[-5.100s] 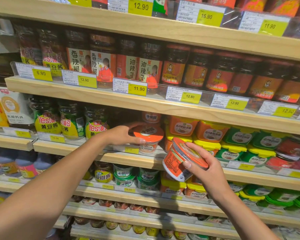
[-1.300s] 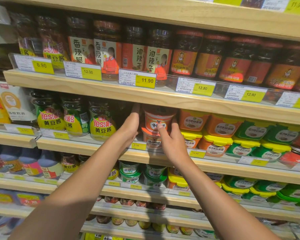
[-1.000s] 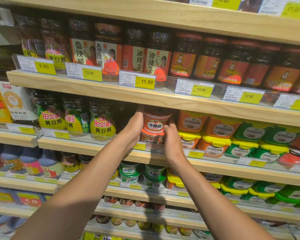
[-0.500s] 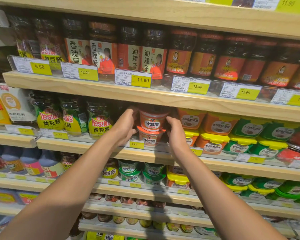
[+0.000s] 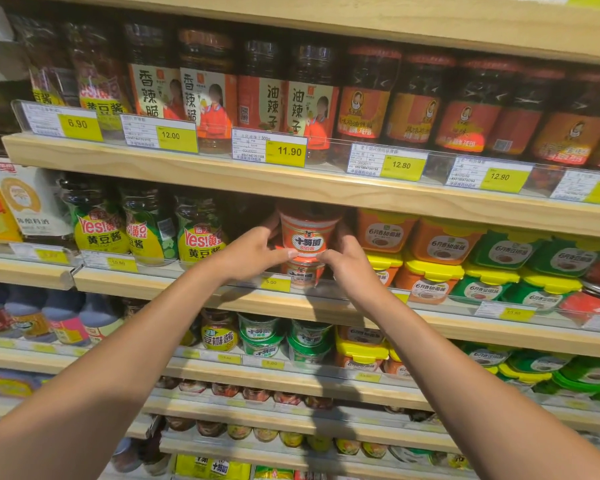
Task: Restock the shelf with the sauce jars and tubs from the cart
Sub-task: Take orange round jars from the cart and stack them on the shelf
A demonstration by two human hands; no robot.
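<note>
Our fingers [image 5: 290,252] curl round the top tub [image 5: 307,233], thumbs nearly meeting at its 6 o'clock: left hand [image 5: 253,252] at 8, right hand [image 5: 350,261] at 4. It sits on a second tub [image 5: 302,274] on the shelf [image 5: 187,289], with jars [image 5: 201,237] at 9 o'clock and square tubs [image 5: 385,233] at 3.

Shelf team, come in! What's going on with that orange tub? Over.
Both holding: left hand, right hand on top orange tub. Stacked on second tub. Nothing blocking; shelf board close above.
</note>
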